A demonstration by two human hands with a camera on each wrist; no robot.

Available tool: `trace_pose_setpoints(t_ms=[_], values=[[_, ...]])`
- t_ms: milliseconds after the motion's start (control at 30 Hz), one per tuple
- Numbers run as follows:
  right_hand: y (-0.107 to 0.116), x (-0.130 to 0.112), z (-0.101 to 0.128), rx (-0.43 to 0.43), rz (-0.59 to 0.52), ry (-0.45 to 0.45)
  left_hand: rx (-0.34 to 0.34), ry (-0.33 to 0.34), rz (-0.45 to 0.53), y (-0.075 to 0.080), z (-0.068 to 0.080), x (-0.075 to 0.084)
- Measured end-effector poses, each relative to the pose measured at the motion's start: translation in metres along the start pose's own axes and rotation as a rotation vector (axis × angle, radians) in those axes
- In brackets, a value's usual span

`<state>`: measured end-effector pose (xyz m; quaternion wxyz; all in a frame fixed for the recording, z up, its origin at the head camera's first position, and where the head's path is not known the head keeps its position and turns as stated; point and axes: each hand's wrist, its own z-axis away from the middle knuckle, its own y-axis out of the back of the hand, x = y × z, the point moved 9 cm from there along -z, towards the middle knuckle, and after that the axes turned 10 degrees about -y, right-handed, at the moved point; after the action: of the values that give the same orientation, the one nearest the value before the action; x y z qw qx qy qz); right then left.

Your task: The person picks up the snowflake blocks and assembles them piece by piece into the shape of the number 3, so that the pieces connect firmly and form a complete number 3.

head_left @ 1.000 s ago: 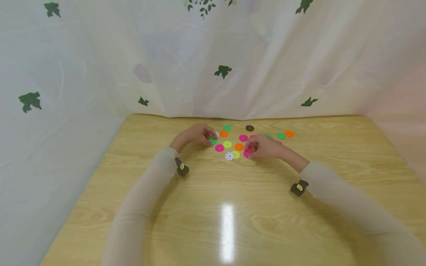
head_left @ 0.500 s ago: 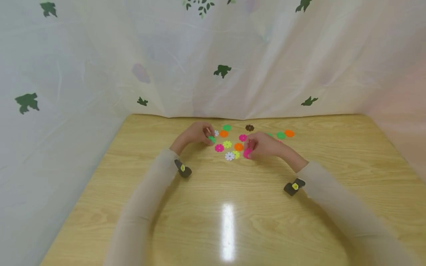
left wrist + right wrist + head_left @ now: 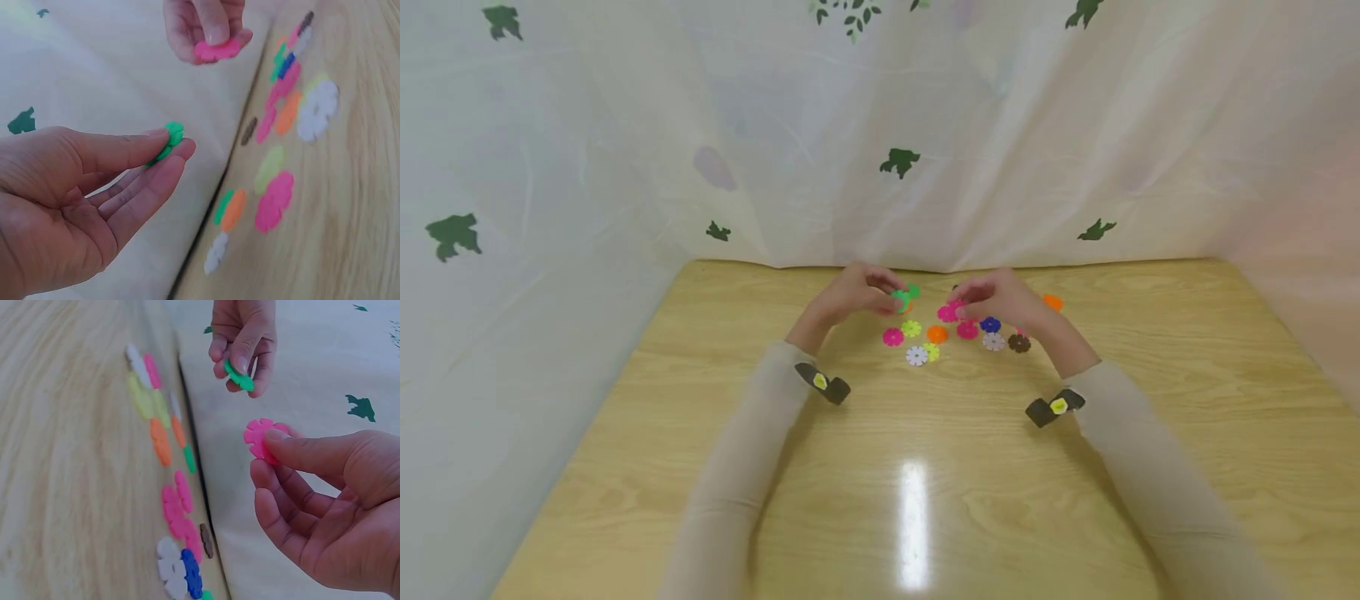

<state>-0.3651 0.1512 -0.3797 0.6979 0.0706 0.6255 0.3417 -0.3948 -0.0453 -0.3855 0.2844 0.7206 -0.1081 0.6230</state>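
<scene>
My left hand (image 3: pixel 859 293) pinches a green notched plastic disc (image 3: pixel 169 142) between thumb and fingers, above the table. Facing it, my right hand (image 3: pixel 1006 302) pinches a pink notched disc (image 3: pixel 261 439) by its edge. A gap separates the two discs. Below them lie more flower-like discs: an orange disc (image 3: pixel 937 334), a white disc (image 3: pixel 917 356), a blue disc (image 3: pixel 990 324) and a brown disc (image 3: pixel 1019 343). In the head view, the right hand covers part of the loose discs at the back right.
The discs lie loosely on a wooden table (image 3: pixel 820 500), several of them touching or overlapping. A pale curtain (image 3: pixel 820 167) with green bird shapes hangs along the table's back edge. Near the right hand, another orange disc (image 3: pixel 1052 302) lies toward the back.
Both hands have risen from the table with their discs and come closer together. Blue, white and brown discs that the right hand had covered now show.
</scene>
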Motion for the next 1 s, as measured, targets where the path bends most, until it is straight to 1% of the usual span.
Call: trace_pose_setpoints(t_ms=[100, 200, 333, 467, 633, 867, 1000], values=[[0.006, -0.003, -0.001, 0.034, -0.071, -0.005, 0.025, -0.017, 0.048, -0.004, -0.002, 0.008], [0.009, -0.006, -0.003, 0.071, -0.117, 0.000, 0.050, -0.026, 0.063, -0.007, -0.003, 0.013], [0.010, -0.011, -0.004, 0.115, -0.180, 0.019, 0.085, -0.012, 0.095, -0.012, -0.004, 0.017], [0.011, -0.013, -0.006, 0.167, -0.243, 0.040, 0.106, 0.004, 0.118, -0.015, -0.005, 0.018], [0.010, -0.015, -0.007, 0.185, -0.257, 0.093, 0.120, 0.009, 0.126, -0.017, -0.006, 0.018], [0.012, -0.017, -0.006, 0.218, -0.269, 0.120, 0.129, 0.005, 0.144, -0.019, -0.010, 0.020], [0.014, -0.018, -0.004, 0.242, -0.273, 0.125, 0.134, 0.009, 0.175, -0.020, -0.013, 0.021]])
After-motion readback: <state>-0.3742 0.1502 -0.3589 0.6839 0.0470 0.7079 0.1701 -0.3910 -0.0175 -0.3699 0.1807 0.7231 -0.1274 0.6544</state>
